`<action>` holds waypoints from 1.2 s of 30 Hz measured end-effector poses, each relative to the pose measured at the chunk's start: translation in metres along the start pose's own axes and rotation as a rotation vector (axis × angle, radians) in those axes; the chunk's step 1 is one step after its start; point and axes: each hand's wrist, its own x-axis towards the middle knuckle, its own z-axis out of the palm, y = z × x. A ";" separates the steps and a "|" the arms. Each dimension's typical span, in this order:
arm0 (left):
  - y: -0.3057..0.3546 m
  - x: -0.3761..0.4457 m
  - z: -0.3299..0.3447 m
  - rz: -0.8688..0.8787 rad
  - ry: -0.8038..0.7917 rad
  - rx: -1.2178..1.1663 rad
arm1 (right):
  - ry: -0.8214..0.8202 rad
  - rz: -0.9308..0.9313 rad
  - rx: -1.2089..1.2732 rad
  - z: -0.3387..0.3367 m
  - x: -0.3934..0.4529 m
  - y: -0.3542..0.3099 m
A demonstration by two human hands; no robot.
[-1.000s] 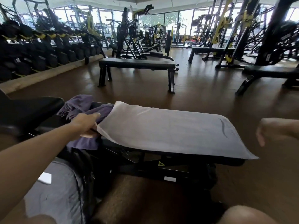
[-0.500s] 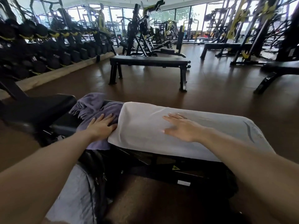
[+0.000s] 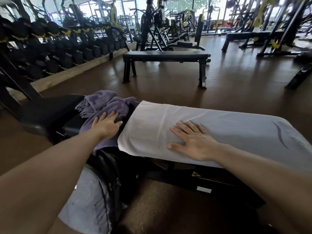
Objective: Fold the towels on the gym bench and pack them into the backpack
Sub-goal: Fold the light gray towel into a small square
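Your right hand (image 3: 194, 142) lies flat, fingers straight and spread wide, pressing on the grey towel (image 3: 219, 130) in the middle of the frame. That towel is laid out along the padded table (image 3: 49, 112), covering its top from centre to the right edge, with its near edge draped over the side (a dark curved mark shows near its right end).

Your left hand (image 3: 106, 124) is open too, fingers straight, resting palm-down on the purple towel (image 3: 103, 105). This one sits crumpled just left of the grey towel, at centre-left of the frame, bunched up and hanging a little over the table's near side.

Down at the lower left, below the purple towel, stands the backpack (image 3: 87, 200), grey with black trim and a zipper pull showing; your left forearm crosses in front of it, so I cannot tell whether it is open.

Beyond the towels, in the upper middle of the frame, a flat black bench (image 3: 165, 56) stands on the brown floor (image 3: 236, 85), and a dumbbell rack (image 3: 55, 53) runs along the upper left.
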 end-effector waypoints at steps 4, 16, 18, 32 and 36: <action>0.025 -0.009 -0.008 0.046 0.260 0.039 | -0.011 0.021 0.014 -0.005 -0.009 -0.008; 0.126 -0.020 0.050 0.236 0.027 0.065 | 0.512 1.007 0.269 -0.034 -0.122 0.181; 0.129 -0.017 0.049 0.248 0.007 0.090 | 0.384 1.089 0.549 -0.026 -0.145 0.197; 0.172 -0.056 0.050 0.313 -0.104 0.080 | 0.302 1.067 1.243 -0.034 -0.213 0.233; 0.193 -0.073 0.052 0.314 -0.129 0.054 | 0.353 0.954 1.483 -0.043 -0.241 0.227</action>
